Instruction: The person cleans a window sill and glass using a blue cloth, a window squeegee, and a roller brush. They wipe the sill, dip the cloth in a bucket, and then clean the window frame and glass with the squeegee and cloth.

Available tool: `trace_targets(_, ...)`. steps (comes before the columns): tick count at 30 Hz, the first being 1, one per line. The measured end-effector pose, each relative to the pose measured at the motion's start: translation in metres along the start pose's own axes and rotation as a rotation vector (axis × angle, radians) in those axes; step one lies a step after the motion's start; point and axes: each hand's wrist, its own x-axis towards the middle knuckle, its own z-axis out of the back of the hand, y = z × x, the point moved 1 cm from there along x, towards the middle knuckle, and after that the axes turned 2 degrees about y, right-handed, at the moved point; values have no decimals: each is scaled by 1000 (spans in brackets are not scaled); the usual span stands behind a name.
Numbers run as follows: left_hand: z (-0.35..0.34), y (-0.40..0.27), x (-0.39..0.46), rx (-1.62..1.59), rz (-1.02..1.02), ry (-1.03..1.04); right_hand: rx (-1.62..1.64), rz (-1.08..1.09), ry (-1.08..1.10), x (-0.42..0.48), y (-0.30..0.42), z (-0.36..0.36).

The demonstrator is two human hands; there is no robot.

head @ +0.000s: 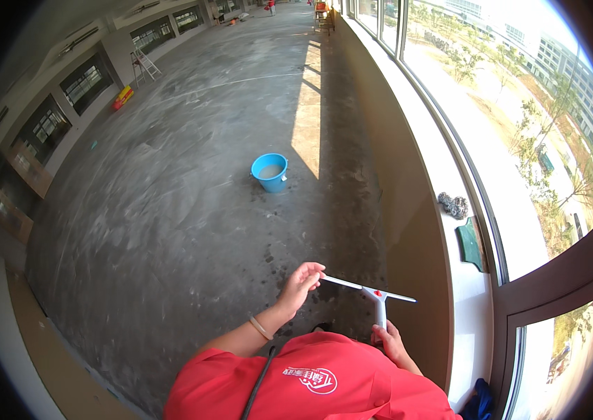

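A window squeegee [379,295] with a pale grey handle and a long thin blade is held in front of my body. My right hand [391,338] is wrapped around the lower part of its handle. At the blade's left end, the fingertips of my left hand [300,286] pinch the tip; a pale bangle circles that wrist. The blade's right end is free, close to the wall below the window. On the floor ahead stands a blue bucket [274,184] with cloudy liquid in it.
The white windowsill [467,310] on my right bears steel wool scourers [454,205], a green pad-like item [468,244] and a dark blue cloth [477,401]. Further off are a stepladder [145,65], a red-and-yellow object [123,98] and a distant person [271,7].
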Motion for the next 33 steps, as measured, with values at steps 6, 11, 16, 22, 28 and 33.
trace_targets(6,-38,83,-26,303,94,502,-154,53,44,7,6,-10)
trace_targets(11,-37,106,-40,426,274,764,-109,25,118,1,14,-14)
trace_targets(16,-15,86,-49,1043,206,761,-86,35,147,-7,15,-18)
trace_targets(22,-46,91,-28,339,260,692,-267,124,172,-14,21,-21)
trace_targets(28,-85,74,-24,-115,356,482,-421,320,168,-15,34,-26)
trace_targets(33,-99,82,-13,-167,353,321,-589,217,137,-37,32,-6)
